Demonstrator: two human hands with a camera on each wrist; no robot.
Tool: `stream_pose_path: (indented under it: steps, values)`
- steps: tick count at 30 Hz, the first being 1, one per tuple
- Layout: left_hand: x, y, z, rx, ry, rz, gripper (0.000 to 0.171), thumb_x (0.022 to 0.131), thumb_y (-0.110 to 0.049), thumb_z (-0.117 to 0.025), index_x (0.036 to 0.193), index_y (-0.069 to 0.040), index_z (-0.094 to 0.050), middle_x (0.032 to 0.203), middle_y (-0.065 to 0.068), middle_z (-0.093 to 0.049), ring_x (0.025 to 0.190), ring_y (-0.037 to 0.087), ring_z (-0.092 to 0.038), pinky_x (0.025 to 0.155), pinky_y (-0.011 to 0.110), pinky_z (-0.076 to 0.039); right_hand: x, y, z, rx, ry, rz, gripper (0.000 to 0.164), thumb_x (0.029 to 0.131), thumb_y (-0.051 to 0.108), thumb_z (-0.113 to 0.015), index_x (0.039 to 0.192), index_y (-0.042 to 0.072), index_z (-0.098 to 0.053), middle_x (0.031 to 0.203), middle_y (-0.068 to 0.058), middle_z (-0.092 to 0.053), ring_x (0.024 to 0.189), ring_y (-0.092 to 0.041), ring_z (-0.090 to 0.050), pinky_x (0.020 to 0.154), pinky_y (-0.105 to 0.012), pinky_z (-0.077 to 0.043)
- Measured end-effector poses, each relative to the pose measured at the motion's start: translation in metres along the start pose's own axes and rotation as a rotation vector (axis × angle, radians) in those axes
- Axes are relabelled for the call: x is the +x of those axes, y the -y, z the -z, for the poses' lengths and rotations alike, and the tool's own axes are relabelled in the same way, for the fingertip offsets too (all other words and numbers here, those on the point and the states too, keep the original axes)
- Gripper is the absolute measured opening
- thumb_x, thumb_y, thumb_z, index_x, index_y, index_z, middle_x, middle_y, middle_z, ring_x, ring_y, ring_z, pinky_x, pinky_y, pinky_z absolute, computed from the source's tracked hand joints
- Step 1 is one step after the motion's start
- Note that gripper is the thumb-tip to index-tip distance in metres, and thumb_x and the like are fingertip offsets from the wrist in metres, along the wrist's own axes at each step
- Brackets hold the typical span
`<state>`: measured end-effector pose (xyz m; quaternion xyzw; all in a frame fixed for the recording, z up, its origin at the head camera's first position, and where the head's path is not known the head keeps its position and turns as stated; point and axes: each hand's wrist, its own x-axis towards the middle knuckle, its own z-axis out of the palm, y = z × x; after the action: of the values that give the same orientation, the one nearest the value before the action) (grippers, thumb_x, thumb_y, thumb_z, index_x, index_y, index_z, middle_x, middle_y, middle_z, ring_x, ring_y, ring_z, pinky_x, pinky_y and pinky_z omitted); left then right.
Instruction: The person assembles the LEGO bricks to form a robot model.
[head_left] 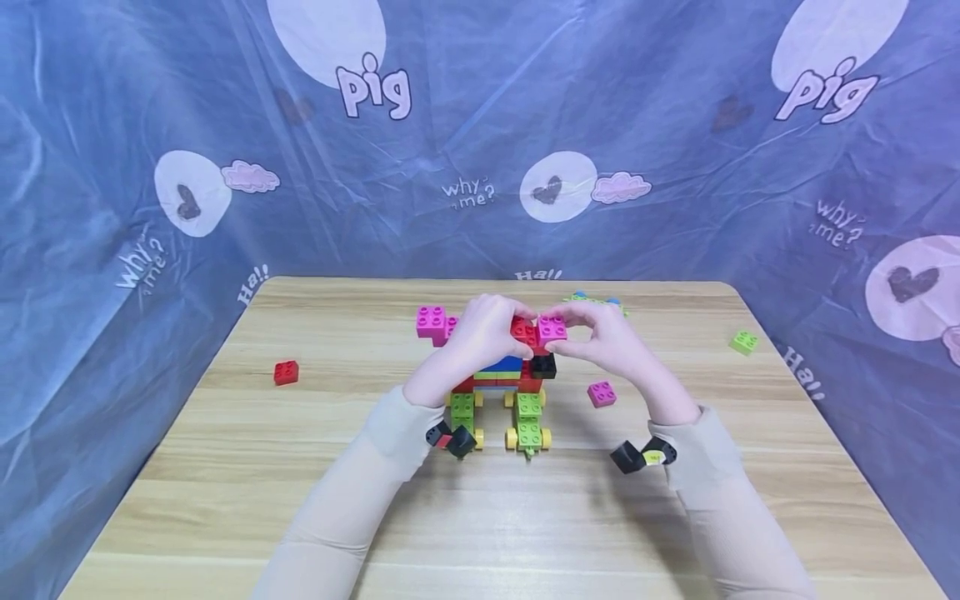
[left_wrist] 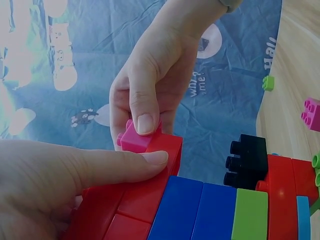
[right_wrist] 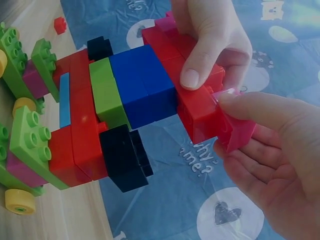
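A figure of toy building bricks stands mid-table, with blue bricks (right_wrist: 142, 87) in its body and red bricks (left_wrist: 145, 195) across its top. Two legs of green bricks (head_left: 528, 406) run on yellow wheels (right_wrist: 20, 201). My left hand (head_left: 487, 333) grips the red top row, its thumb lying along the front. At the row's right end, my right hand (head_left: 600, 331) pinches a pink brick (right_wrist: 235, 127) between thumb and fingers; it touches the end red brick. A black brick (right_wrist: 124, 157) juts from the figure's side below. Another pink brick (head_left: 431, 320) sits at the row's left end.
A loose red brick (head_left: 286, 372) lies on the table at left. Right of the figure is a loose pink brick (head_left: 602, 394). A green brick (head_left: 745, 342) rests near the right edge. Behind my right hand, a green piece with blue parts (head_left: 581, 297) is partly hidden.
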<state>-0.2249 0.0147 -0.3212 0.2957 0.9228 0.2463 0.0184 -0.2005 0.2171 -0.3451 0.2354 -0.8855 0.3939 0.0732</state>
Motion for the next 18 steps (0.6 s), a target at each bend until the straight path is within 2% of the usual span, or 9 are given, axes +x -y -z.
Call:
stream_pose_path:
  steps: [7, 18]
  values:
    - [0.0002, 0.0005, 0.0001, 0.011, 0.002, -0.008, 0.053, 0.074, -0.026, -0.084, 0.122, -0.011, -0.068, 0.120, 0.003, -0.069, 0.113, 0.020, -0.061, 0.099, 0.037, -0.047, 0.0006, 0.0005, 0.0015, 0.031, 0.025, -0.038, 0.044, 0.079, 0.012, -0.079, 0.119, 0.001, -0.064, 0.114, -0.015, -0.068, 0.107, -0.031, -0.064, 0.094, -0.050, -0.050]
    - [-0.0001, 0.0019, -0.0002, 0.010, 0.012, -0.023, 0.055, 0.075, -0.025, -0.084, 0.125, -0.011, -0.065, 0.123, 0.003, -0.067, 0.116, 0.020, -0.060, 0.103, 0.036, -0.044, -0.0016, -0.0046, 0.0002, 0.032, 0.006, -0.005, 0.046, 0.080, 0.012, -0.078, 0.121, 0.002, -0.062, 0.117, -0.014, -0.067, 0.109, -0.030, -0.063, 0.096, -0.050, -0.049]
